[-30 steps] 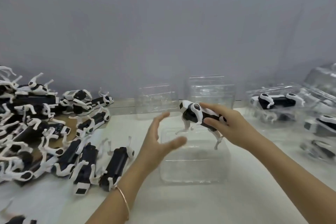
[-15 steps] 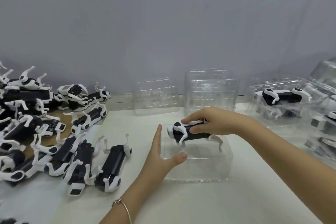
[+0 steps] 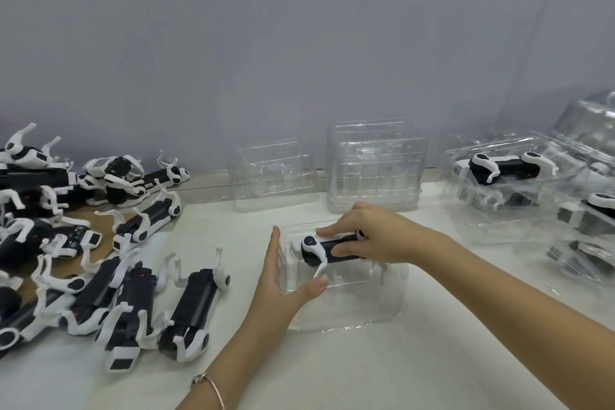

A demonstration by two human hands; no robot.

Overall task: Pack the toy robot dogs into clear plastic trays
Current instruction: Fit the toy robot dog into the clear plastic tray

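**Dog low in the near tray**

Gripping a toy robot dog [image 3: 327,248] with the right hand [image 3: 376,236], low inside the clear tray [image 3: 366,306]; seemingly not fully seated. Bracing its left wall with the straight-fingered left hand [image 3: 283,280]. Behind, empty tray stacks [image 3: 372,166]; rightward, a packed tray [image 3: 479,206] holding one dog.

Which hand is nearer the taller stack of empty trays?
Right. The right hand, gripping the toy robot dog, is just in front of the stack; the left hand, against the left wall of the tray, is farther off.
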